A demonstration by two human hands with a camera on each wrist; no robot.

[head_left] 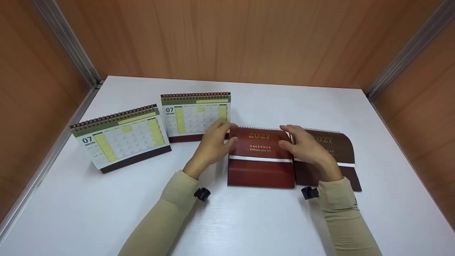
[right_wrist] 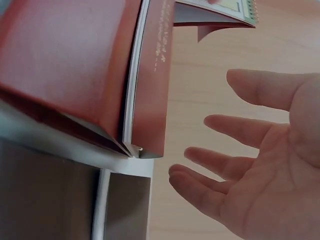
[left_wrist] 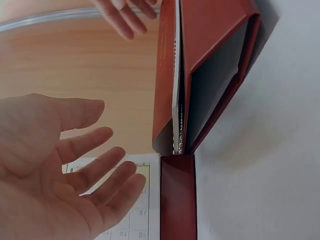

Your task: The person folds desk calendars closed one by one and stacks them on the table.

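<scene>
Flanks the red calendar, apparently propped by its folded base right of centre, with left hand and right hand spread.

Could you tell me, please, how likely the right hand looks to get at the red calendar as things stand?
Most likely yes: the right hand is open near the upper right corner of the red calendar, and the right wrist view shows nothing lying between them.

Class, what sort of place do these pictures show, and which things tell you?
Probably a small work booth: wood-look panels and metal corner rails stand around a white table bearing desk calendars.
</scene>
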